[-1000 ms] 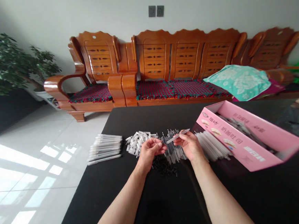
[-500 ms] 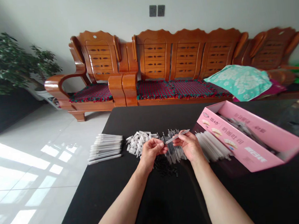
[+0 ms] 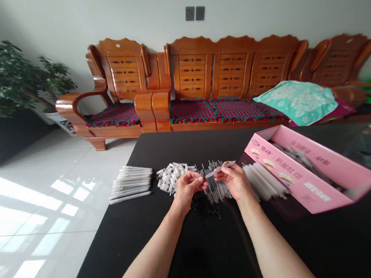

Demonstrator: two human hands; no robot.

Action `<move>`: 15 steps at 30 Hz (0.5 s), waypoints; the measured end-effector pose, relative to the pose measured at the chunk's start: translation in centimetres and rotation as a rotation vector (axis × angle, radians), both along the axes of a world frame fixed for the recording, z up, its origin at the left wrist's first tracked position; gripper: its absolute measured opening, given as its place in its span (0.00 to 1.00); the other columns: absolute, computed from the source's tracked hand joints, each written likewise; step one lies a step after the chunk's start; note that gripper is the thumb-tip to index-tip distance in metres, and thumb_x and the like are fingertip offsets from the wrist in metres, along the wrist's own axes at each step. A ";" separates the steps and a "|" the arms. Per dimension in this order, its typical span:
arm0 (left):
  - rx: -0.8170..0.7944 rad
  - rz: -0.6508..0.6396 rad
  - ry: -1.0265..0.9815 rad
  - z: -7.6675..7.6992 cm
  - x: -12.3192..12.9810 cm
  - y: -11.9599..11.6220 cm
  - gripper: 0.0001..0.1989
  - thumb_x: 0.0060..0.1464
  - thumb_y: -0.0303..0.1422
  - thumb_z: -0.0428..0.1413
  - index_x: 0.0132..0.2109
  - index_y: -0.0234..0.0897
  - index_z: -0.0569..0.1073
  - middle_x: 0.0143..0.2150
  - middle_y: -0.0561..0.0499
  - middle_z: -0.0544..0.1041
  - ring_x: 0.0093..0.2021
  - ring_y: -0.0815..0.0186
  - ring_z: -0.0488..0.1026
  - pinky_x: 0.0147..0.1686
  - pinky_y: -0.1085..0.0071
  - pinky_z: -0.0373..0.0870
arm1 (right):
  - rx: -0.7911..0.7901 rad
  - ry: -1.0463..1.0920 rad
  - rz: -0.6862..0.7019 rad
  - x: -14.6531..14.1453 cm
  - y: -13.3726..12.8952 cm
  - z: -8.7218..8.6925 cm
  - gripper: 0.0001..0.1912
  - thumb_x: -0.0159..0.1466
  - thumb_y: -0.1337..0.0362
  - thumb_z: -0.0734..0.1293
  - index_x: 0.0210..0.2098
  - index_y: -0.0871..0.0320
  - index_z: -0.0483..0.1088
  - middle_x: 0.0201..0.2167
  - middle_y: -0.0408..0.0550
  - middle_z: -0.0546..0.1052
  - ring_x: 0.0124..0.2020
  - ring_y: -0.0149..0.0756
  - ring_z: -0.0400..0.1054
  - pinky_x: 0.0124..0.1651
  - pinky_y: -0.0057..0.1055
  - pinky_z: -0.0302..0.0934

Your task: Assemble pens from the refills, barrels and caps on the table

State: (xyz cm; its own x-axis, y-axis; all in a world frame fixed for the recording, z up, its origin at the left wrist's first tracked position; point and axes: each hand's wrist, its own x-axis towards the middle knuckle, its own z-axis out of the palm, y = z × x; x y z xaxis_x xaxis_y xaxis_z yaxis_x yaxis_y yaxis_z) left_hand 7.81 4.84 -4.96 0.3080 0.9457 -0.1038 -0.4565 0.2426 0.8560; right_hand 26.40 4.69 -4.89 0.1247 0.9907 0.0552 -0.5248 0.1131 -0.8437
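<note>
A whitish pen tube (image 3: 219,169) is held level between my two hands over the black table. My left hand (image 3: 189,188) pinches its left end, and my right hand (image 3: 235,180) grips it nearer the right end. Just below and behind the hands lie thin dark-tipped refills (image 3: 215,190). White caps (image 3: 172,176) are heaped left of them, and small black plugs (image 3: 207,208) lie in front. At the far left, pens (image 3: 131,184) rest side by side in a row. Empty-looking translucent tubes (image 3: 264,182) are piled to the right of my right hand.
An open pink box (image 3: 294,177) with items inside stands at the right of the black table (image 3: 143,253). Behind the table is a wooden sofa (image 3: 193,70) with a turquoise cushion (image 3: 298,102). Plants (image 3: 17,83) stand at the left.
</note>
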 end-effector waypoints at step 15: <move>-0.002 0.056 0.006 0.1 0.4 -0.2 0.20 0.42 0.41 0.69 0.34 0.31 0.71 0.30 0.47 0.80 0.28 0.67 0.78 0.32 0.72 0.75 | -0.001 -0.014 -0.024 -0.3 0.0 0.1 0.13 0.52 0.65 0.76 0.33 0.57 0.70 0.28 0.49 0.82 0.25 0.39 0.78 0.27 0.31 0.74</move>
